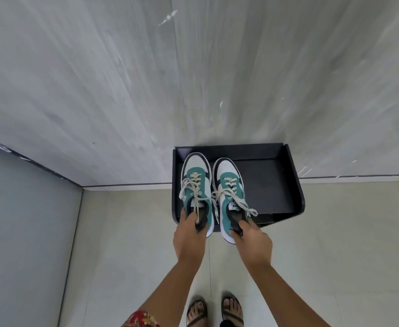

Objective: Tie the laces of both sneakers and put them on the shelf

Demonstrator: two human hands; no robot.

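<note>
Two green, white and black sneakers with cream laces tied in bows point away from me over the left part of a black shelf (290, 178). My left hand (189, 234) grips the heel collar of the left sneaker (195, 182). My right hand (252, 241) grips the heel collar of the right sneaker (229, 185). The toes lie over the shelf's top board while both heels stick out past its front edge. I cannot tell whether the soles rest on the board.
The shelf stands against a grey streaked wall (123, 79), with bare black board (264, 185) to the right of the sneakers. A blue-grey wall (24, 232) closes the left side. Below are beige floor tiles (335, 256) and my two sandalled feet (215, 310).
</note>
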